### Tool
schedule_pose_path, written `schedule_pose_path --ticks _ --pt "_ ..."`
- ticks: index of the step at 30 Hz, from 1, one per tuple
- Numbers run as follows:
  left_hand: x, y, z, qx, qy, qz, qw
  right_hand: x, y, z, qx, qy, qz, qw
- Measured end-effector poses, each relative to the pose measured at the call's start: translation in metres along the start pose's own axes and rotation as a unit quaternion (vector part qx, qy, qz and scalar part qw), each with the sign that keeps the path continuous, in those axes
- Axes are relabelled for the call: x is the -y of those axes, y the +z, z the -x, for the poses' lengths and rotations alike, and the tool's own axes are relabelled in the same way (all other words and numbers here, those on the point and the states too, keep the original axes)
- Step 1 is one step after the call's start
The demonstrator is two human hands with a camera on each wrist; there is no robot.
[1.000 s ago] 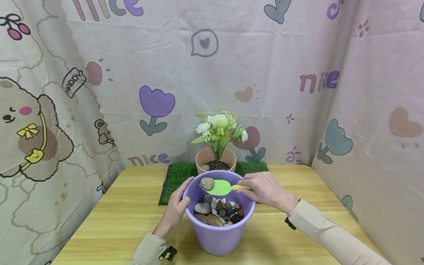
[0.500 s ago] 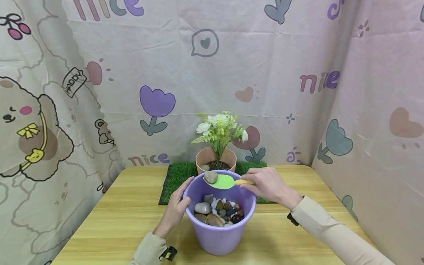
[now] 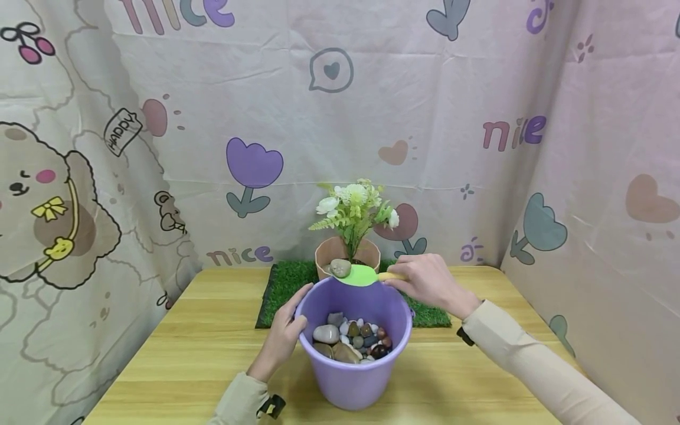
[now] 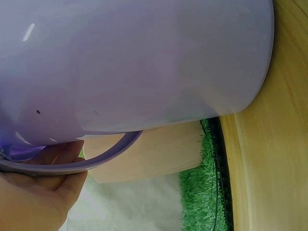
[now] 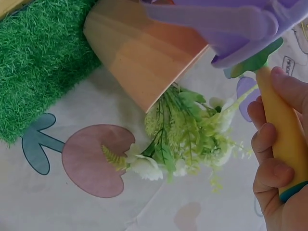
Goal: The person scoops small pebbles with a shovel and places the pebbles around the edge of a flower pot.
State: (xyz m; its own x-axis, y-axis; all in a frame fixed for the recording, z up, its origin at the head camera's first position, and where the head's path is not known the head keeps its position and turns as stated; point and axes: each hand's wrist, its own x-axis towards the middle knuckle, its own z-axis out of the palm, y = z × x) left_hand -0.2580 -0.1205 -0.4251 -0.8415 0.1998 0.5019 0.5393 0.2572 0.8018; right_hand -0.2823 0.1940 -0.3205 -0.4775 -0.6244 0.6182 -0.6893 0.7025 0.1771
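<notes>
A purple bucket with several stones in its bottom stands on the table. My left hand grips its left rim; in the left wrist view the bucket's handle crosses the fingers. My right hand holds a small trowel by its yellow handle, fingers curled round it. The trowel's green blade is over the bucket's far rim, carrying a grey-beige stone. Just behind, the stone overlaps a peach flower pot holding white flowers.
The pot stands on a green artificial grass mat at the back of the wooden table. A printed cloth hangs behind and on both sides.
My right hand has raised the trowel with the stone from inside the bucket up and away over the far rim, toward the pot. My left hand keeps its grip on the bucket.
</notes>
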Motion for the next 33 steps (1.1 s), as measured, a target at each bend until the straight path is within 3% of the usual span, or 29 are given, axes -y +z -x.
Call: schedule_pose_path --ticks 14,19,26,33 --pt "0.002 0.001 0.000 -0.001 -0.005 0.009 0.9999 -0.020 0.027 -0.028 0.080 0.082 0.005 0.993" --pt "0.001 0.001 0.001 -0.004 -0.001 0.006 1.0000 -0.025 0.041 -0.033 0.101 0.088 0.015 0.991" --pt "0.001 0.001 0.000 -0.002 -0.001 0.005 1.0000 -0.030 0.054 -0.043 0.100 0.099 0.012 0.990" --pt "0.001 0.001 0.000 -0.002 -0.002 0.006 1.0000 -0.032 0.069 -0.051 0.139 0.106 -0.002 0.985"
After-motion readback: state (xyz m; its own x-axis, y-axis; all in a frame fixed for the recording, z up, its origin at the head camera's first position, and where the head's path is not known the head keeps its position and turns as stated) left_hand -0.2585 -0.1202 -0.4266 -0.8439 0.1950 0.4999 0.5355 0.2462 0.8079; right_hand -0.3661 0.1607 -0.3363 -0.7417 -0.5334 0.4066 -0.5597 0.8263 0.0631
